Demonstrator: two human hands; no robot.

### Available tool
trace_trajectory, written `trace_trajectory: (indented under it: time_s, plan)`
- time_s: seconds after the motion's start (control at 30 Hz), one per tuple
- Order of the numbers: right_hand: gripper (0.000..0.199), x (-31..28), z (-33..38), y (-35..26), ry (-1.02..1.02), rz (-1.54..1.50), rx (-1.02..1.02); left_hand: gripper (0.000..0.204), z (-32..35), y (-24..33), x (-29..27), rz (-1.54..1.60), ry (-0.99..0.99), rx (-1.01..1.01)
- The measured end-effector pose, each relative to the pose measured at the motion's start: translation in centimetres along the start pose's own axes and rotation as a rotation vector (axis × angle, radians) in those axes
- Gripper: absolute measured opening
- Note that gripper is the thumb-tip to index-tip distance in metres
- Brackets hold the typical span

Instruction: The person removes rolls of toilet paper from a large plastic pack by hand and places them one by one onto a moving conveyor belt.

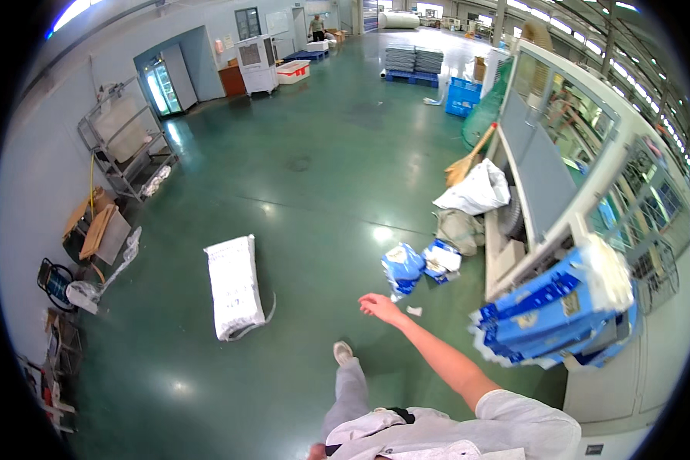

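My right arm stretches out over the green floor, and my right hand (377, 306) hangs in the air with its fingers loosely bent and apart, holding nothing. Nearest to it are two crumpled blue and white plastic packages (403, 268) and a small white scrap (414, 311) on the floor. Only a bit of my left hand (317, 451) shows at the lower edge beside my leg; its fingers are hidden. Ahead to the left, apart from both hands, a full white woven sack (235, 288) lies flat, with a loose cord at its near end.
On the right stand a glazed machine enclosure (537, 138) and a stack of blue and white bags (560, 307). A broom (471, 157) and a white sack (479, 188) lean there. A metal frame cart (123, 142) and cardboard line the left wall. Far off, a person (317, 29) stands.
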State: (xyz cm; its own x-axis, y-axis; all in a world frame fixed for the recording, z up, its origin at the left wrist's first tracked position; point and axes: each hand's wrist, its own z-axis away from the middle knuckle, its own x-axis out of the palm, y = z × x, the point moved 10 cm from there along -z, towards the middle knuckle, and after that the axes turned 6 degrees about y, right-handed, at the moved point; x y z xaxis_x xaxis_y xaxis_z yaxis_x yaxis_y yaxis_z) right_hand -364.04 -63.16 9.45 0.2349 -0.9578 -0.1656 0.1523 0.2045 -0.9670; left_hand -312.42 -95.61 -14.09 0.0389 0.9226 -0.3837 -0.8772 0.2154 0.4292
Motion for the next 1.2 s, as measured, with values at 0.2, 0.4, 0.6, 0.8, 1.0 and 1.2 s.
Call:
trace_trajectory:
  time_s: [0.2,0.4,0.6,0.8,1.0,1.2]
  plan:
    - [0.029,-5.0,-12.4,10.7,-0.024,0.146,0.208,0.029,-15.6,25.3,-2.4,-0.181,-0.165,0.115]
    - [0.032,-16.7,-3.2,31.8,-0.062,0.556,0.732,0.032,-35.2,67.4,-9.0,-0.542,-0.036,0.68]
    - [0.015,-20.4,-6.9,36.3,0.403,-0.568,0.957,0.02,-45.4,104.2,-9.3,0.125,-0.074,0.606]
    - [0.033,-26.8,-52.5,29.0,0.168,0.383,0.609,0.02,-52.2,116.5,-3.0,-0.038,-0.25,0.414]
    - [0.029,-39.2,-97.7,-3.9,0.302,0.019,0.26,0.031,-61.0,122.6,2.3,-0.356,-0.189,0.524]
    - [0.029,-52.3,-116.9,-37.7,0.397,-0.09,-0.285,0.022,-72.1,139.0,5.2,-0.393,-0.251,0.274]
